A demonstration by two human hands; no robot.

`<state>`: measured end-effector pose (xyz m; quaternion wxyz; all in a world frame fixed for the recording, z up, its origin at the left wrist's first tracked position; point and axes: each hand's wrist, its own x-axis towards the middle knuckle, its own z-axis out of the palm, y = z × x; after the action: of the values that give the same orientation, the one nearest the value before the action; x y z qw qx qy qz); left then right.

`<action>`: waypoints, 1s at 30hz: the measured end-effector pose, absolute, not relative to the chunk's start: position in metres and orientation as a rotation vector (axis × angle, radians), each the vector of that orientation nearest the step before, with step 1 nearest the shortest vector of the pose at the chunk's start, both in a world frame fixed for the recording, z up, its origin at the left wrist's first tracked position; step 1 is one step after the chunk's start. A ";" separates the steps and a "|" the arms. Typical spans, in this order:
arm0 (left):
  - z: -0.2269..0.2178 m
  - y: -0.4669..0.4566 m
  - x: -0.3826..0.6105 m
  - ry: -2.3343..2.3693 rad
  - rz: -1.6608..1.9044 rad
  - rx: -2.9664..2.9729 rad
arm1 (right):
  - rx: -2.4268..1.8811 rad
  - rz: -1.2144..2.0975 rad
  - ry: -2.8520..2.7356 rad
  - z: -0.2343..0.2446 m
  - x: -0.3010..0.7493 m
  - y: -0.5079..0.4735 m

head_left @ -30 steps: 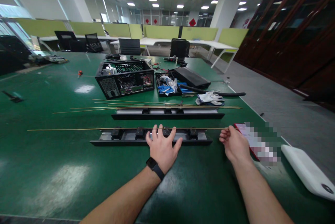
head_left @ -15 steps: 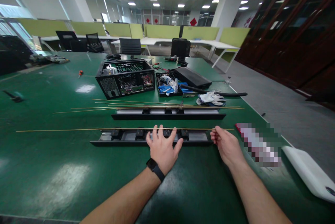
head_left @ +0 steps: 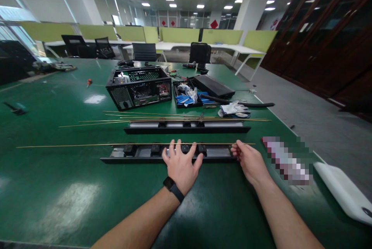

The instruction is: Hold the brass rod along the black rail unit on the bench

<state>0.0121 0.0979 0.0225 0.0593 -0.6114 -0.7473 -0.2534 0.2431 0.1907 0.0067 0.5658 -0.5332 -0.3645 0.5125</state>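
Observation:
A black-edged metal rail [head_left: 168,160] with several small black blocks [head_left: 129,149] in its channel lies across the green table before me. Along its far edge runs a long, thin brass-coloured rod [head_left: 72,145], sticking out well past the rail's left end. My left hand [head_left: 181,165] is spread over the middle of the rail, fingertips at the rod; whether they press on it I cannot tell. Near the rail's right end, my right hand [head_left: 250,159] is closed, thumb and fingers pinching the rod, whose short tip shows beyond them.
Behind lies a second rail [head_left: 186,130] with several loose rods [head_left: 93,120] across it. Farther back are an open black computer case [head_left: 139,86], a box with gloves [head_left: 187,95], a flat black panel [head_left: 213,85] and white gloves [head_left: 235,109]. A white object [head_left: 343,191] sits at right.
My right hand has shifted slightly left, and the rod has slid left with it, leaving less tip at the right. The rightmost block sits a little farther left. My left hand stays put.

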 end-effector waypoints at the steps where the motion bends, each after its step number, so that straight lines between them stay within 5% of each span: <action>1: 0.023 0.098 0.012 -2.265 -0.771 -1.852 | -1.253 1.194 -0.837 0.008 0.244 0.191; 30: 0.022 0.099 0.012 -2.246 -0.787 -1.852 | -1.478 0.718 -0.349 0.031 0.312 0.219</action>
<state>0.0116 0.0993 0.0220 0.0629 -0.6130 -0.7433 -0.2603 0.3124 0.2194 0.0311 0.6676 -0.6550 -0.1545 0.3183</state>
